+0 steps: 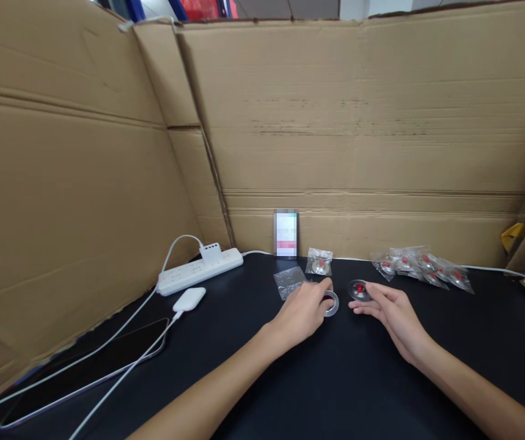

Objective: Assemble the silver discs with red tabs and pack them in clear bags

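My left hand [302, 311] is closed around the edge of a silvery ring [334, 307] with an open middle, held low over the black table. Between the thumb and fingers of my right hand [395, 315] is a round, clear-rimmed disc [358, 290] with a shiny metallic body and a red centre piece. The ring and the disc are apart, with a short gap between them. Just behind my left hand lies a flat clear plastic bag [290, 281], partly covered by the hand. A similar red-centred disc in a clear bag [320, 264] lies a little farther back.
Several more bagged discs [425, 264] lie at the back right. A phone [286, 234] with a blurred screen leans against the cardboard wall [335, 153]. To the left are a white power strip [189, 277], a white charger pad [189, 299], cables and a dark tablet [88, 366].
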The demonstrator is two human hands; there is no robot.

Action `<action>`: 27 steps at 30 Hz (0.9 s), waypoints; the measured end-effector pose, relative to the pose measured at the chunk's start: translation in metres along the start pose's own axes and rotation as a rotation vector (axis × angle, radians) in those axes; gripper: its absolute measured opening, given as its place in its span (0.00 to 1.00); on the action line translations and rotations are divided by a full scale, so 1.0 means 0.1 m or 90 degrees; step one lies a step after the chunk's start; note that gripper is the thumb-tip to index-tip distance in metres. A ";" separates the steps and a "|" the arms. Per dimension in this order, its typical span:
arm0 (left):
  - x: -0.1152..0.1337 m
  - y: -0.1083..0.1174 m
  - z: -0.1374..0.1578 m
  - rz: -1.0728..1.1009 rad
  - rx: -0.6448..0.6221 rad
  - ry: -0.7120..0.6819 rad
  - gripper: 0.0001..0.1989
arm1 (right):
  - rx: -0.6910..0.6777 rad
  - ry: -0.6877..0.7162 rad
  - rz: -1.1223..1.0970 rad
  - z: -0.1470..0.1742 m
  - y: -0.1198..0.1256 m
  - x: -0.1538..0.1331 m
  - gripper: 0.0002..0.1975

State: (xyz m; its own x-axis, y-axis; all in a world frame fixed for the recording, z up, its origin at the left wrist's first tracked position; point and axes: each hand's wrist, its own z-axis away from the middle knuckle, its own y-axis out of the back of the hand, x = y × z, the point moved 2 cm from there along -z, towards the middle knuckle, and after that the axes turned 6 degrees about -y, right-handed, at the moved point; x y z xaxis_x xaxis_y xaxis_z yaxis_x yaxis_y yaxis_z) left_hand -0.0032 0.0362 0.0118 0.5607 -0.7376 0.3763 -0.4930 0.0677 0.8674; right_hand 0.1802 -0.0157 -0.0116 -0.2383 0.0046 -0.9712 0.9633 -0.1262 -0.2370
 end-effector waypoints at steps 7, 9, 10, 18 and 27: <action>0.02 -0.10 -0.08 0.504 0.009 0.165 0.13 | 0.038 0.348 0.338 0.13 -0.06 -0.07 0.16; 0.10 -0.11 -0.09 0.669 0.017 0.150 0.16 | 0.025 0.447 0.435 0.17 -0.08 -0.10 0.16; 0.14 -0.10 -0.09 0.737 0.021 0.134 0.16 | 0.013 0.477 0.466 0.19 -0.09 -0.11 0.17; 0.23 -0.15 -0.05 1.043 0.018 0.123 0.12 | 0.011 0.443 0.420 0.14 -0.05 -0.09 0.17; 0.23 -0.15 -0.06 1.117 0.009 0.173 0.14 | -0.014 0.372 0.374 0.20 -0.11 -0.15 0.15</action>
State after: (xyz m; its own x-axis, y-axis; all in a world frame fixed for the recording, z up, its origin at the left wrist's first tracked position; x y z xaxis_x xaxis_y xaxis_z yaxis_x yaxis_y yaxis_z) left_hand 0.0207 0.0225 0.0094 -0.4982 0.3092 0.8101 -0.5817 0.5737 -0.5767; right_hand 0.1705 -0.0337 0.0060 0.4018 0.4593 -0.7922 0.9143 -0.2497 0.3189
